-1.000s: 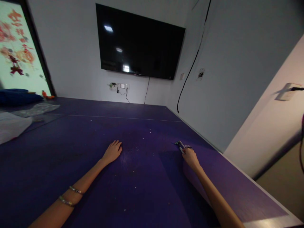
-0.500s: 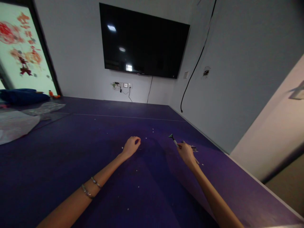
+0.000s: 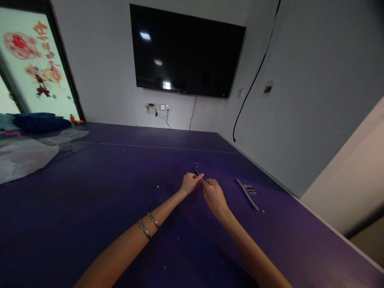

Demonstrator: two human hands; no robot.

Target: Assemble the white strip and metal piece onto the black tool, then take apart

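Observation:
Both of my hands meet over the purple tabletop (image 3: 129,200), at a slim razor (image 3: 195,172) whose dark head points away from me. My left hand (image 3: 190,183) is closed around it just below the head, thumb against the handle. My right hand (image 3: 214,195) grips the handle's lower end, its fingers curled and touching the left hand. Most of the handle is hidden by my fingers. To the right of my right hand lies a long, slightly curved grey stick (image 3: 247,195). Beside that stick is a small clear pack (image 3: 250,189) with dark pieces in it.
Crumpled clear plastic and a white bag (image 3: 28,158) lie at the left, with dark blue cloth (image 3: 42,121) behind. Small white bits dot the tabletop. A black cable (image 3: 249,92) hangs down the right wall; a television (image 3: 187,50) is mounted on the far wall.
My right hand has lifted the razor off the right side and brought it left, leaving the grey stick behind. My left hand, earlier flat on the table, has moved right and closed on the razor.

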